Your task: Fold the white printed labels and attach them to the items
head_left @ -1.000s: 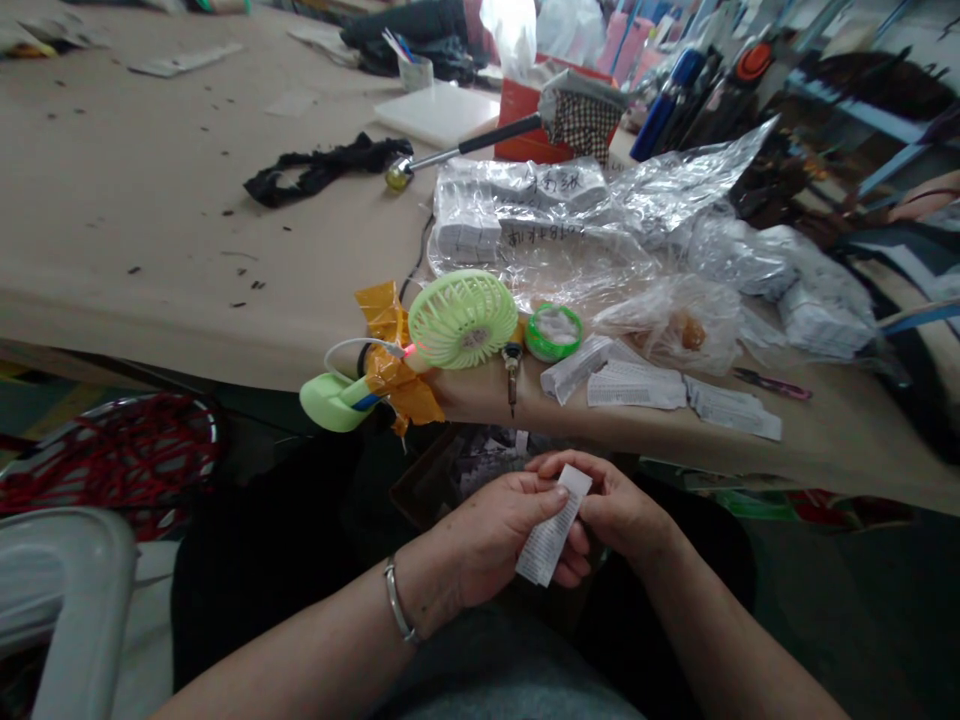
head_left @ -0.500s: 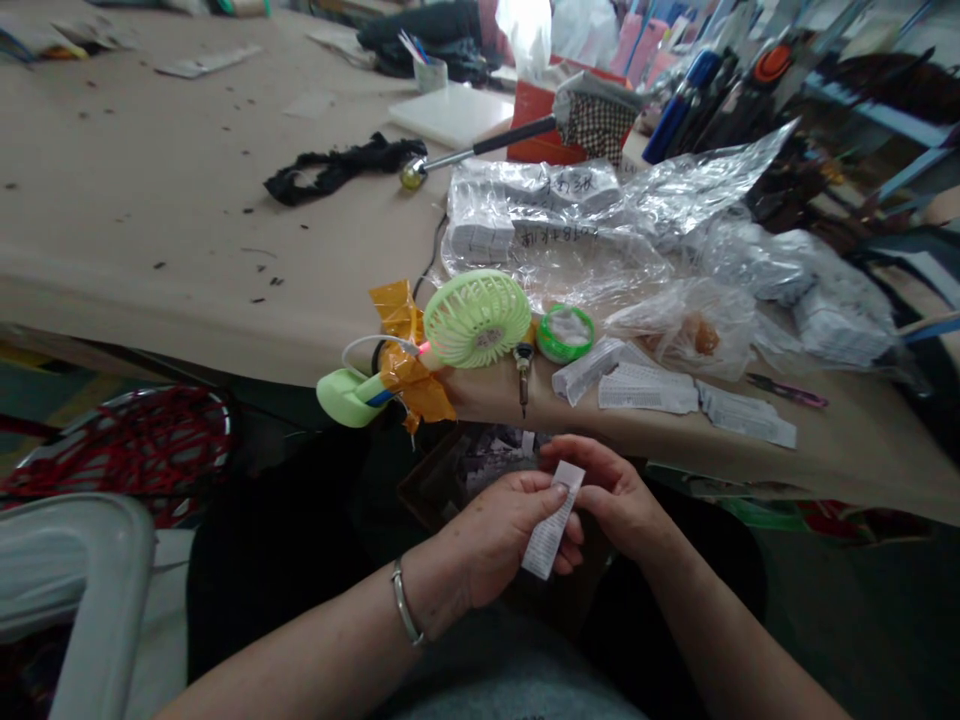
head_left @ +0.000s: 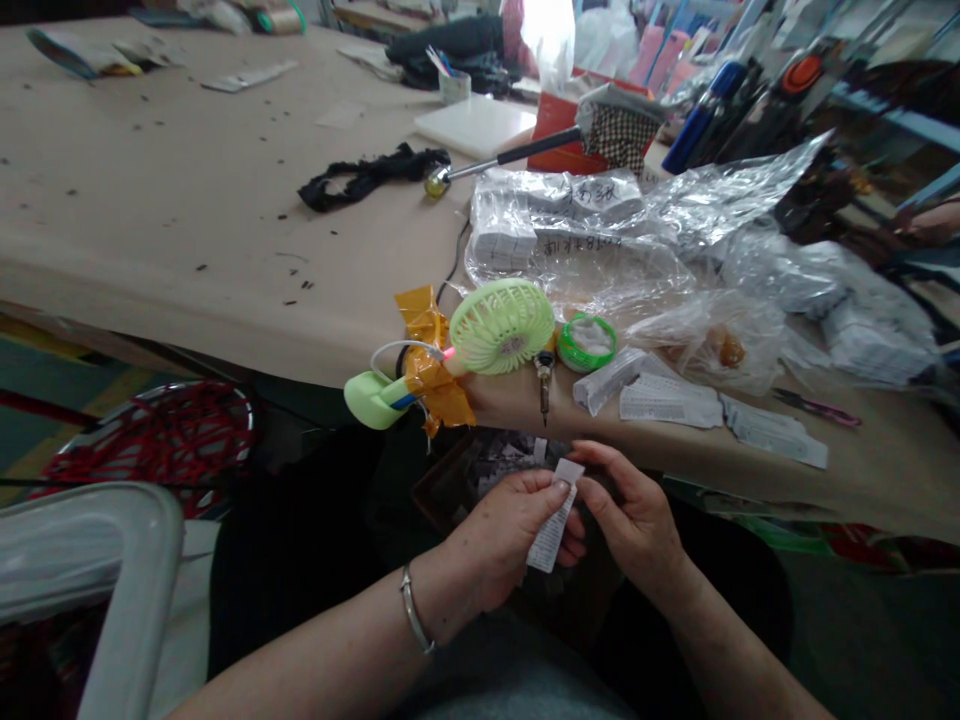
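Note:
My left hand [head_left: 514,515] is closed round a narrow white printed label [head_left: 553,530], its thumb pressed on the upper part. The strip stands tilted, its lower end sticking out below the thumb. Beside its upper right edge is my right hand [head_left: 634,505], thumb and forefinger apart and curved, the thumb tip at the label's edge. Beyond my hands, a thin metal tip like a soldering iron's [head_left: 544,390] points down at the table edge. Under that edge, partly hidden by my left hand, lies a box of loose paper labels [head_left: 499,455].
A green fan [head_left: 502,325] is fixed to the table edge with brown tape [head_left: 442,390]. To its right are a green round tub [head_left: 587,342], stacks of labels [head_left: 667,395], pink-handled snips [head_left: 821,408] and plastic-wrapped bundles [head_left: 555,225]. A white plastic chair [head_left: 142,520] stands left.
The whole view has shifted, so the table and things appear further right. My left hand still holds the label; my right hand's fingers have moved slightly at its upper edge.

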`<state>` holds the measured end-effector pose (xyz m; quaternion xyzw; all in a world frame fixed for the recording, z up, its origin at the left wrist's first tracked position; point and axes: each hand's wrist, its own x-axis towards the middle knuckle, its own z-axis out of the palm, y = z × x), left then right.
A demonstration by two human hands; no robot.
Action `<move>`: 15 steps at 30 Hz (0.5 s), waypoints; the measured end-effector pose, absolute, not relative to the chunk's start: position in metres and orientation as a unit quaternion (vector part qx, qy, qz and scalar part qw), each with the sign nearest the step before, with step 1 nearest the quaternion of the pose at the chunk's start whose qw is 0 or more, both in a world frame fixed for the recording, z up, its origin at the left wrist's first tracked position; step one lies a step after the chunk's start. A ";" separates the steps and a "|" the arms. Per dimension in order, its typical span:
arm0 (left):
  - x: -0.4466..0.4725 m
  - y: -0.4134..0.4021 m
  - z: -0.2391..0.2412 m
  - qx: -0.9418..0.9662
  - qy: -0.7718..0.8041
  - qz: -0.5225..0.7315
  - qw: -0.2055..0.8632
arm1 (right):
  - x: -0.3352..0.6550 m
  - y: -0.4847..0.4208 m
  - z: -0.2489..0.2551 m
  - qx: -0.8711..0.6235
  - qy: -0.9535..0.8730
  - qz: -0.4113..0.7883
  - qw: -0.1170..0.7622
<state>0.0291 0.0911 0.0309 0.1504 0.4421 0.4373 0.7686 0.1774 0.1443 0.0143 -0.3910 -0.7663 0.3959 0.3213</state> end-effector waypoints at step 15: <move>0.020 0.085 0.027 0.179 0.441 0.454 0.753 | 0.151 0.144 0.021 -0.443 -0.643 0.554 0.289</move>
